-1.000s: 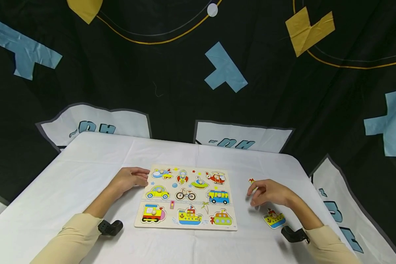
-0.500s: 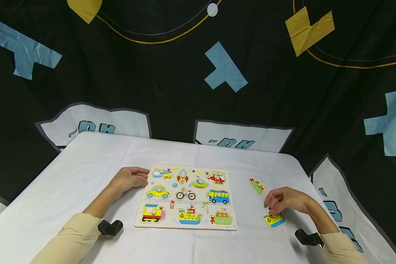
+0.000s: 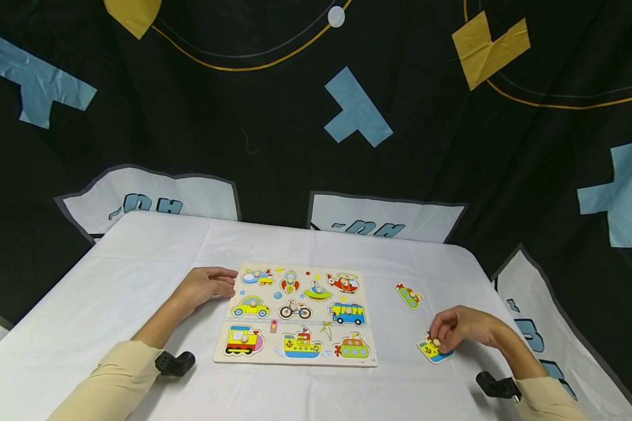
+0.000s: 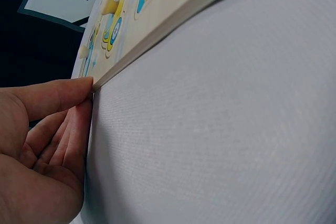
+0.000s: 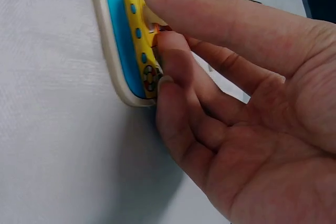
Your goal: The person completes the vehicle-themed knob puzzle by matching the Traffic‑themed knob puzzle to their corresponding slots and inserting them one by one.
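The left hand rests on the white table with extended fingers touching the left edge of the wooden puzzle board. In the left wrist view, its thumb tip meets the board's edge. Over to the right, the right hand pinches the small knob of a ship-shaped puzzle piece between thumb and fingers. The right wrist view has the piece's blue hull low over the cloth, its upper part behind the fingers. Farther back lies a green and yellow submarine puzzle piece.
Knobbed vehicle pieces, such as a train and a bus, sit in the board. Its printed ship and submarine shapes show no knobs. A black curtain hangs behind the table.
The right hand has moved right and toward the person, from beside the submarine piece to the ship piece, and now pinches its knob. The left hand has stayed at the board.
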Demonstrator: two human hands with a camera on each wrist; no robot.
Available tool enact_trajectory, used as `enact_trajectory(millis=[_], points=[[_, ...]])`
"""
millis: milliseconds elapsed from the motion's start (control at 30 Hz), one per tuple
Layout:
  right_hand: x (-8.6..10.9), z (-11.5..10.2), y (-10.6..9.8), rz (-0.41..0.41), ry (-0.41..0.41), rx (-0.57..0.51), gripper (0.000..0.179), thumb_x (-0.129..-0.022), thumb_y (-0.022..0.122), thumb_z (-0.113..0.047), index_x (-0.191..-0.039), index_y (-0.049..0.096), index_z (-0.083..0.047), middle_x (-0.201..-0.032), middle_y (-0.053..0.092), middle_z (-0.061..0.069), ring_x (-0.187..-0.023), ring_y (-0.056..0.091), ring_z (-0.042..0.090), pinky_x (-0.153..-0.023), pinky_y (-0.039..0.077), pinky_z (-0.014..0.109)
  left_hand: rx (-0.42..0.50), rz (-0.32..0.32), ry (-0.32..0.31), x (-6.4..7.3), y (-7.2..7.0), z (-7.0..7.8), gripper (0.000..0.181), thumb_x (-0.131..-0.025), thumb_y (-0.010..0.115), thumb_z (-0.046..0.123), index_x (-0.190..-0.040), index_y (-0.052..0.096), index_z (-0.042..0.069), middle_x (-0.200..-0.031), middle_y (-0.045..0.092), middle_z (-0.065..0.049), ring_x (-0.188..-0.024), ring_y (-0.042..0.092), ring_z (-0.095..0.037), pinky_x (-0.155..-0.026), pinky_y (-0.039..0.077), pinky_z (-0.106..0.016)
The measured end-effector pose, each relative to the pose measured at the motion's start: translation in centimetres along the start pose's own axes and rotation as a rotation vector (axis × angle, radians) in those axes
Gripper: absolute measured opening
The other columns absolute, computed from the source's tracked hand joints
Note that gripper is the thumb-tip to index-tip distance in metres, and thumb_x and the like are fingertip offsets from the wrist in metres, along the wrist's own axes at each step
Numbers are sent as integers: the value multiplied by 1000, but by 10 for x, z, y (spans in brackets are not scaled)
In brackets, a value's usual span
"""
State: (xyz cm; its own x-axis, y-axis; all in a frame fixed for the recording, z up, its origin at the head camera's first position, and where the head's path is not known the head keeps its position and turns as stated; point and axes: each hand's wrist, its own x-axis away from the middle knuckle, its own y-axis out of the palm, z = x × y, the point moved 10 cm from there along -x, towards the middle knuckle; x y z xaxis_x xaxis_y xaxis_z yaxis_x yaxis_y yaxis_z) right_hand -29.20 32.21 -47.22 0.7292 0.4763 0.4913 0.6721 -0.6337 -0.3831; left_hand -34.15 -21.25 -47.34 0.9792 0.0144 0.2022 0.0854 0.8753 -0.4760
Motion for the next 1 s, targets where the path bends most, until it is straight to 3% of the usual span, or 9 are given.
enact_trajectory(millis=[367,1000], points=[[-6,-2,3,41,-3,63,28,-74,78,-1,-98,69,9,-74,66,-1,-77,59,16,-75,46,31,-5,13,-18,1,0,-3,52,-82,79,13,-132,66,4,-111,76,-8,-97,68,-15,-90,49,-34],[-5,-4,2,47,1,51,28,-72,80,-1,-96,69,10,-71,67,-2,-73,60,15,-69,46,29,3,2,0,2,0,2,52,-81,79,11,-131,66,2,-111,76,-10,-93,67,-11,-82,48,-26]])
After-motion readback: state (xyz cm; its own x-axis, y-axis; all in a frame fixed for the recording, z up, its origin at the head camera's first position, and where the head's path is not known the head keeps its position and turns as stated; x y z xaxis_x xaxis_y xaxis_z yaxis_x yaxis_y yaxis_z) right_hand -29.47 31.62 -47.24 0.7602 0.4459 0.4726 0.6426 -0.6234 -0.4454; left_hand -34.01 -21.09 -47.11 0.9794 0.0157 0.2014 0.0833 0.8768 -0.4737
